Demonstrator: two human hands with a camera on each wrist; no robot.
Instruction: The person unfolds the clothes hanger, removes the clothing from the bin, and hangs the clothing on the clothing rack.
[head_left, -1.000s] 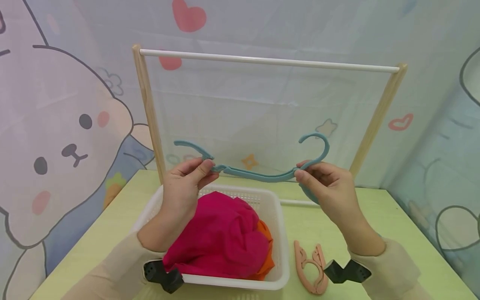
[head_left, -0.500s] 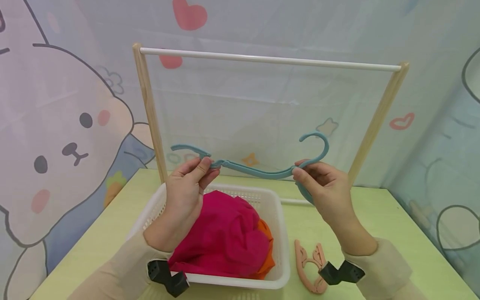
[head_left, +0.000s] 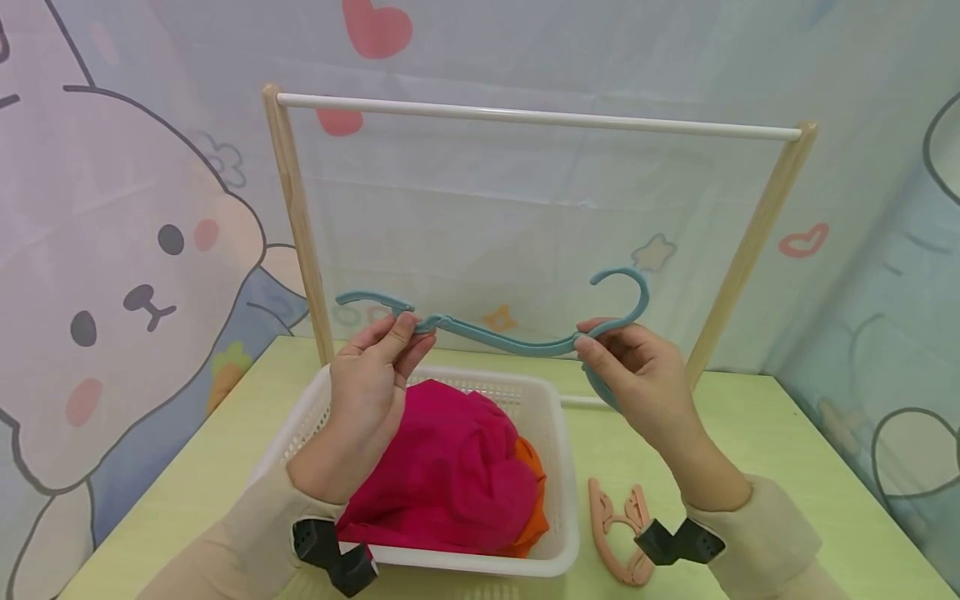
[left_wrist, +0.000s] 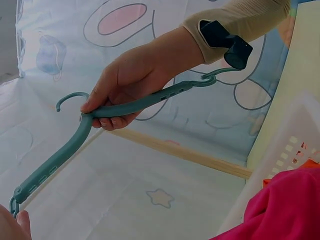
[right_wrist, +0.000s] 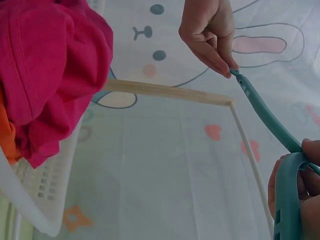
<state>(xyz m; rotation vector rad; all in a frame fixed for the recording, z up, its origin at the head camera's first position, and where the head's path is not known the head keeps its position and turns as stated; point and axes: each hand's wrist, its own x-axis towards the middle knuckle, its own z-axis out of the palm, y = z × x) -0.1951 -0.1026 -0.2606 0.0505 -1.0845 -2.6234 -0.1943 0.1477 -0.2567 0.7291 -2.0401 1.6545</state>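
A blue-green folding clothes hanger (head_left: 510, 340) is held up in the air in front of the rack, spread between both hands. My left hand (head_left: 367, 379) pinches one end of it between thumb and fingers, beside the curved tip piece. With thumb and fingers my right hand (head_left: 648, 383) grips its middle, at the base of the hook (head_left: 637, 292). The other arm of the hanger hangs down behind the right hand in the head view; in the left wrist view that arm (left_wrist: 145, 102) shows in full, ending in a loop.
Below the hands stands a white plastic basket (head_left: 572, 500) with magenta cloth (head_left: 450, 467) and orange cloth (head_left: 535, 521). A folded peach hanger (head_left: 600, 533) lies right of it on the light green table (head_left: 735, 433). Behind rises a wooden rack with a white rod (head_left: 540, 117).
The hanger and my right hand have shifted slightly left. The hanger's left tip has tilted down a little. Both hands keep their hold.
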